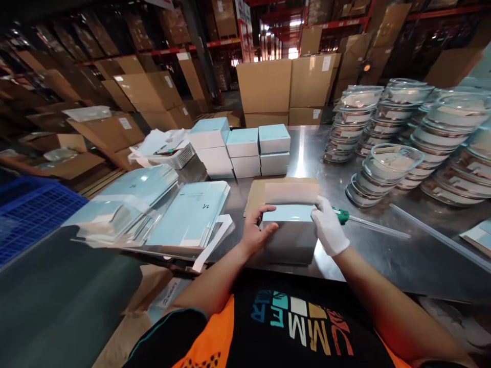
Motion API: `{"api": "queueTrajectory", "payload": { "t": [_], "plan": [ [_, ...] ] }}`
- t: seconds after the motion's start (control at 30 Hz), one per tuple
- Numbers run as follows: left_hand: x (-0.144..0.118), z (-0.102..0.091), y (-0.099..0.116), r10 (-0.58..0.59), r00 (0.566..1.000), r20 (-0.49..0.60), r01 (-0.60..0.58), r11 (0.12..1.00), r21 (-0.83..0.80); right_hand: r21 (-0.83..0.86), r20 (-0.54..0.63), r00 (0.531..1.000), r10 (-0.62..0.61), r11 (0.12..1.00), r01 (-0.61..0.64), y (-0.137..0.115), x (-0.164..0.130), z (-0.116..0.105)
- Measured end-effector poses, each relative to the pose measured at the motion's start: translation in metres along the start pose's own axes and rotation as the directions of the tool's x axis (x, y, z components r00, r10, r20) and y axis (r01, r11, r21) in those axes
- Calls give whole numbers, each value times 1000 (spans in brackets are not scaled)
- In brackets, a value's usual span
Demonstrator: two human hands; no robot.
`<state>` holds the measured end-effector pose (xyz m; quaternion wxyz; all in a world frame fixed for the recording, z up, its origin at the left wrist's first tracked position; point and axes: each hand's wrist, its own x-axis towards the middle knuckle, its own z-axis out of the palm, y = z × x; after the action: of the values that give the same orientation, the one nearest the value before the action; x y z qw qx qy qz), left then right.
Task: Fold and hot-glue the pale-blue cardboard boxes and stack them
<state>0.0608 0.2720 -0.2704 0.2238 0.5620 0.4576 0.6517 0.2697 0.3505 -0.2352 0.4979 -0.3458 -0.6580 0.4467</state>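
A light-blue and white cardboard box (290, 241) stands in front of me on the metal table, its far flap (292, 193) raised. My bare left hand (259, 231) grips its left side, fingers curled over the top edge and thumb toward the near face. On the right side, my right hand (328, 229), in a white glove, holds the upper edge, with the fingertips partly hidden. Behind the box lies a piece of brown cardboard (254, 195). Just right of the gloved hand is a green-handled tool (341, 215) with a long pale shaft.
Flat light-blue box blanks (187, 212) lie to the left. Closed blue-and-white boxes (242, 145) are stacked behind, near a white basket (180, 157). Stacks of round clear-lidded containers (351, 122) fill the right rear. A clear strip (437, 235) lies at right; a blue crate (36, 214) stands far left.
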Motion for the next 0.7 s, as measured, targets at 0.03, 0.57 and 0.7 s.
{"api": "queueTrajectory", "payload": {
  "t": [0.03,0.57,0.7],
  "plan": [
    [-1,-2,-2,9,1000,16,-10,1000,9,-11,0,1000,-13,1000,13,1,-2,-3],
    [17,-32,3,526,749,402,-571,821,-11,-157,420,740,-525,761,629,-5,-44,-34],
    [18,-32,7,575,694,434,-617,785,-53,-180,452,687,-569,696,695,-9,-41,-32]
  ]
}}
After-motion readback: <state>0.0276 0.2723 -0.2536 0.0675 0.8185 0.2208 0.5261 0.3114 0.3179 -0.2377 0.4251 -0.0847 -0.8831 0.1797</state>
